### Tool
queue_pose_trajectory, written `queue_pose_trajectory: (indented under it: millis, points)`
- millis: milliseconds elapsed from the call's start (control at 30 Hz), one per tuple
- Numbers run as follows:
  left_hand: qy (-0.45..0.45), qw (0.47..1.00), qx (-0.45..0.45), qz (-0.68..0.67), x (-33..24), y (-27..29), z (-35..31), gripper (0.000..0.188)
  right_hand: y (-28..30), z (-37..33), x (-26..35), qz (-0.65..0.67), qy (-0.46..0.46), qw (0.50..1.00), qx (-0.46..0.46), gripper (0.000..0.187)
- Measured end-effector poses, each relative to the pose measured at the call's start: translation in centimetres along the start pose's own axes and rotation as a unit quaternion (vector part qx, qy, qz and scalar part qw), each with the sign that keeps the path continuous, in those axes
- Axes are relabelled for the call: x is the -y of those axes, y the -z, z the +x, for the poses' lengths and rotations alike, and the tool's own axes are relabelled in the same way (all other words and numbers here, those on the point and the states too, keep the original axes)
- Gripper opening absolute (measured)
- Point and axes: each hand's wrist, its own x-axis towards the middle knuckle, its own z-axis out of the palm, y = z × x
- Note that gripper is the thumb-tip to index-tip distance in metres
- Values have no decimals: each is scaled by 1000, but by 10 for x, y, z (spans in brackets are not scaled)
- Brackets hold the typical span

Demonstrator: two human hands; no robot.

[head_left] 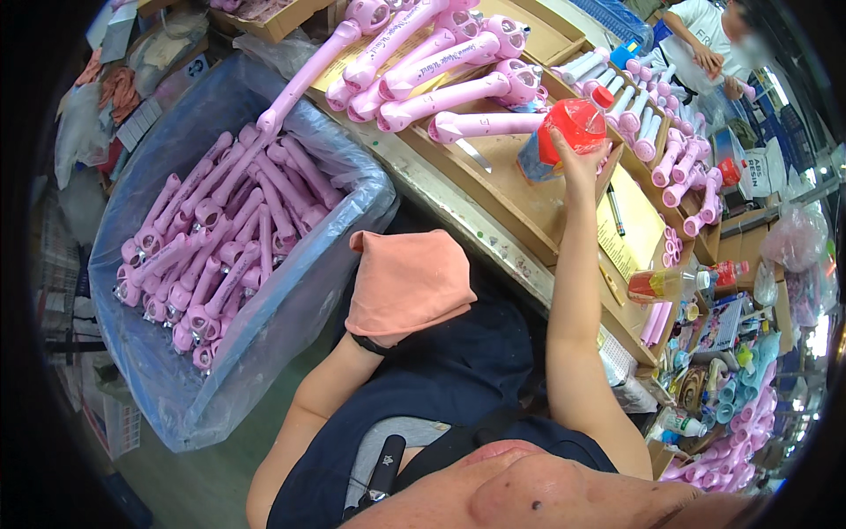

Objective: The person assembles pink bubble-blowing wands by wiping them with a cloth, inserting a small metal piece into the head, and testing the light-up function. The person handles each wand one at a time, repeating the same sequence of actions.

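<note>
My right hand (575, 160) is wrapped round a clear plastic bottle (582, 122) with red contents and a red cap. The bottle leans over a shallow cardboard tray (502, 185) on the bench. A salmon-pink cloth (410, 282) covers my left hand, so its fingers are hidden; a dark band shows at that wrist. This hand is between the bench edge and a bin lined with blue plastic (361, 198). Pink plastic wand-shaped handles (441, 66) lie piled on the bench, left of the bottle.
Many more pink wands (207, 256) fill the bin at left. Right of my arm lie a yellow sheet (621, 234), a pen (615, 210) and a bottle of amber liquid (665, 286). Rows of wands (687, 167) stand beyond. Another person (705, 40) works across the bench.
</note>
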Motion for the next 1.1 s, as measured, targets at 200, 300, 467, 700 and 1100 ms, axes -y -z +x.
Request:
queue_pose_trajectory:
  millis: [200,300,467,700,1100]
  points:
    - [4,993,-70,-96,-2,32,27,30,5,-30,22,-247,260,920,159,89]
    - [-17,987,-127,-95,5,24,31,28,8,-58,44,-259,435,844,178,77]
    - [206,778,-55,-591,12,-15,36,20,8,-64,65,-380,613,657,221,50]
    - [203,528,-15,-825,19,10,20,30,0,-76,81,-348,678,611,214,50]
    - [147,529,-120,-827,25,-70,20,29,19,-76,56,-345,308,854,240,86]
